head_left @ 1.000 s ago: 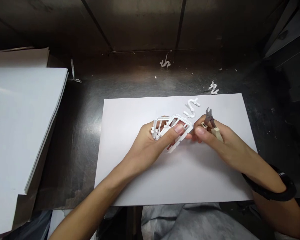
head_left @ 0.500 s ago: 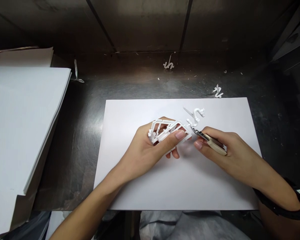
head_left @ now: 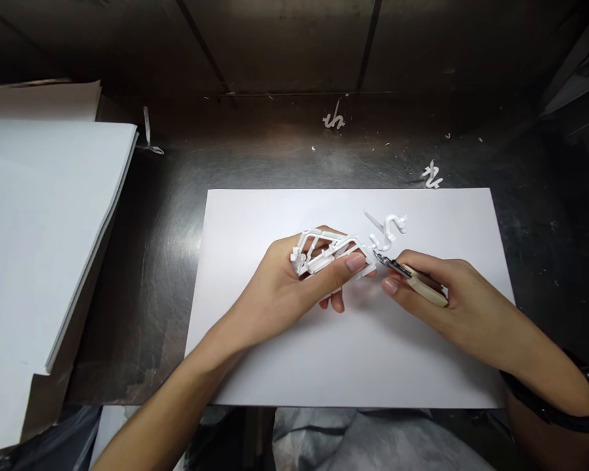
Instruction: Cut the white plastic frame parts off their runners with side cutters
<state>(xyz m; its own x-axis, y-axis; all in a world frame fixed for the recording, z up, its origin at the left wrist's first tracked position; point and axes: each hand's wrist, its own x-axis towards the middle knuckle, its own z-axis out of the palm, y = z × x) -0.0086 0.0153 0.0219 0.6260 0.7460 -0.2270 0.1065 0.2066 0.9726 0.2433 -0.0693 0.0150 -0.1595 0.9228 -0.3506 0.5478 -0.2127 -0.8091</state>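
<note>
A white plastic frame (head_left: 319,261) is held in my left hand (head_left: 294,281), with the thumb pressed on its front and the fingers behind. At the frame's right corner is a curved white piece (head_left: 387,234) with a thin spike, which appears joined to it. My right hand (head_left: 442,288) is closed around cutters with cream handles (head_left: 426,288). Their metal jaws point left and lie at the joint between frame and curved piece. Whether the jaws touch the plastic is too small to tell. Both hands are above a white sheet (head_left: 353,366).
On the dark metal table (head_left: 167,216), two curved white scraps (head_left: 334,120) (head_left: 431,175) and small bits lie beyond the sheet. A thin white strip (head_left: 148,131) is at the back left. A stack of white sheets (head_left: 44,229) fills the left side.
The view has shifted slightly. Both hands keep their holds, and the curved piece sits slightly farther right relative to the cutters' jaws.
</note>
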